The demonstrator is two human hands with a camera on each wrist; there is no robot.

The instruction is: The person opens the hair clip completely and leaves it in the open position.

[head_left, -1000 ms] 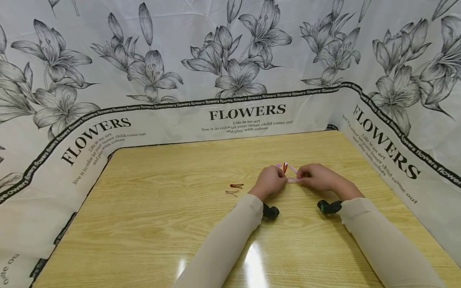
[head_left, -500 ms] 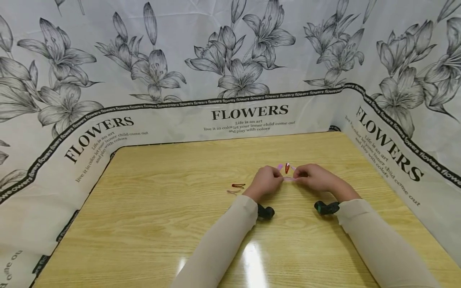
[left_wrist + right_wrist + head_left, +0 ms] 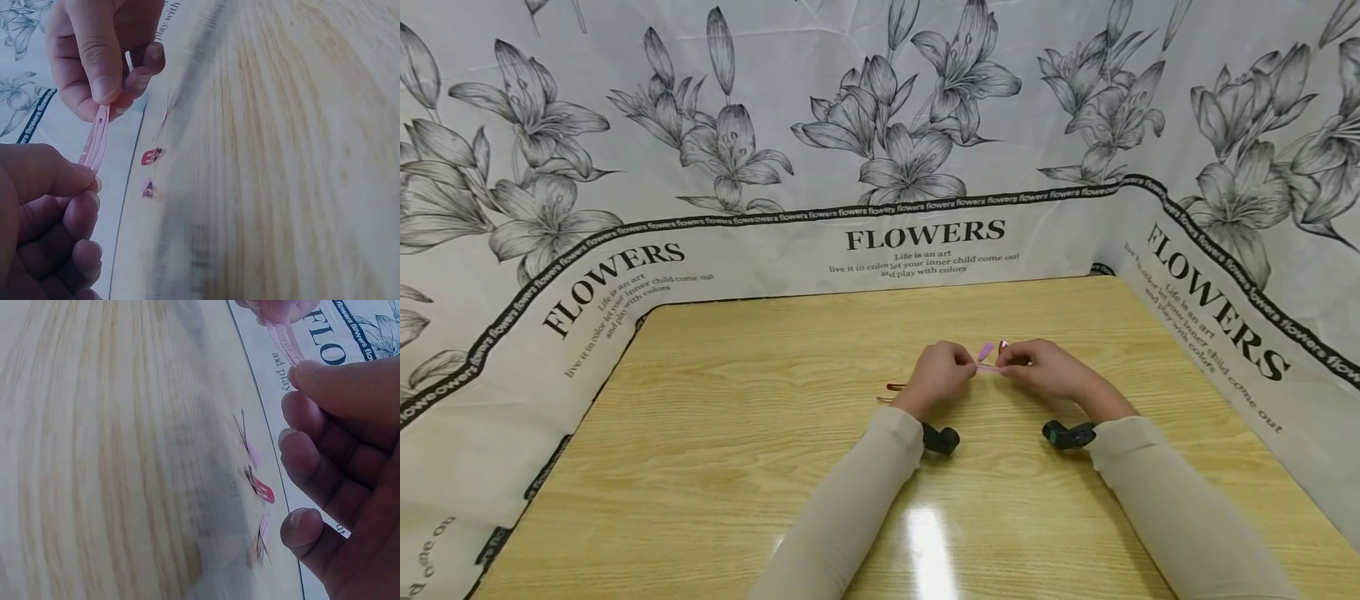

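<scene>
Handling step: pink hair clip (image 3: 94,149), two-ended hold.
Grip: left hand (image 3: 938,375) and right hand (image 3: 1047,367) pinch its opposite ends above the bench (image 3: 700,467); a red clip (image 3: 150,156) lies beyond it. Next move probably calls for even pressure.

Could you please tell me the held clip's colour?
The clip is pink, clearest in the left wrist view.

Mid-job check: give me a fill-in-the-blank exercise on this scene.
The hair clip held between the left hand and right hand is ____.
In the right wrist view, the middle clip of three on the table is ____.
On the cloth, the largest printed word is ____.
Answers: pink; red; FLOWERS
</scene>
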